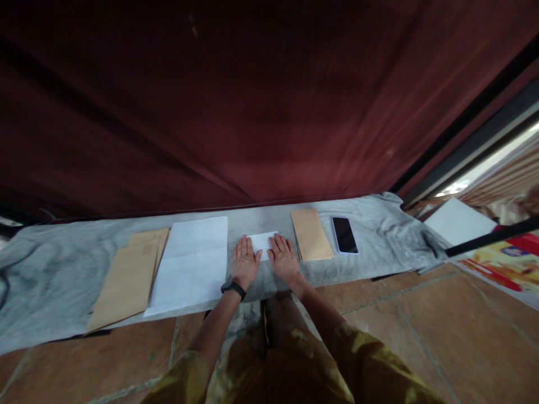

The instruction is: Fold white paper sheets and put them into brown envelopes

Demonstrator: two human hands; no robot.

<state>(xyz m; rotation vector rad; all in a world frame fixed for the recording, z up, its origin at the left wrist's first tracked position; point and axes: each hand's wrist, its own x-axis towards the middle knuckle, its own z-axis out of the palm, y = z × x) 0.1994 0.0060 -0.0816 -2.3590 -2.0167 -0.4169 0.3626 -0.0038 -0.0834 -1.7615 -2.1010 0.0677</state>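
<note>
A small white folded sheet of paper lies flat on the grey cloth. My left hand presses on its left side with the fingers stretched out, and a dark band circles that wrist. On the paper's right side rests my right hand, also flat. Left of my hands is a larger white sheet of paper with faint creases. A brown envelope lies just right of my right hand.
More brown envelopes overlap at the left. A phone with a dark screen sits to the right. Grey cloth covers the long narrow surface, backed by a dark red curtain. A white panel stands at the far right.
</note>
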